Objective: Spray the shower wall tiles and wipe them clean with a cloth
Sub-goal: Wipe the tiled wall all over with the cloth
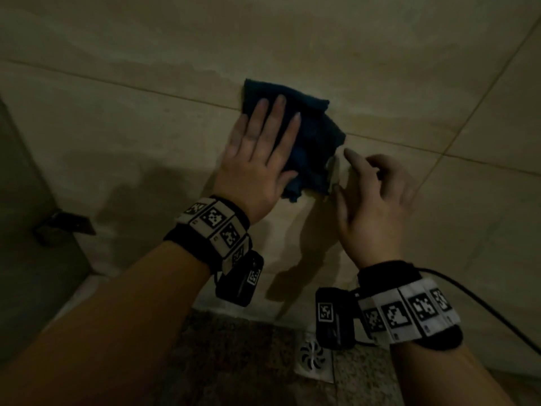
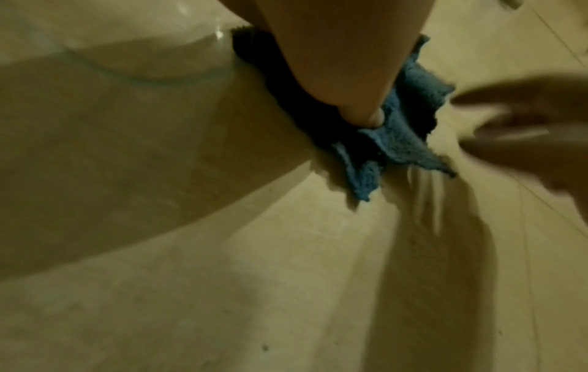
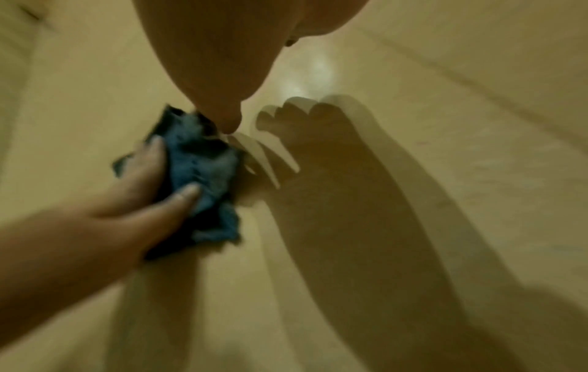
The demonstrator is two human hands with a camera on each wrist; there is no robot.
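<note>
A dark blue cloth (image 1: 316,136) (image 2: 397,141) (image 3: 203,161) lies crumpled against the beige wall tiles (image 1: 146,127). My left hand (image 1: 260,142) (image 3: 136,201) presses it to the wall with straight, spread fingers; in the left wrist view the thumb (image 2: 366,110) pins a fold. My right hand (image 1: 371,194) (image 2: 525,131) hovers just right of the cloth's lower edge with loosely curled fingers and the index stretched out. Its thumb tip (image 3: 229,125) is at the cloth's edge; I cannot tell whether it touches. It holds nothing. No spray bottle is in view.
A grout line (image 1: 117,83) crosses the wall behind the cloth, and the tile looks wet above it. A darker panel (image 1: 17,230) with a metal bracket (image 1: 67,224) stands at the left. Below lie a speckled floor (image 1: 234,361) and a white drain cover (image 1: 313,358).
</note>
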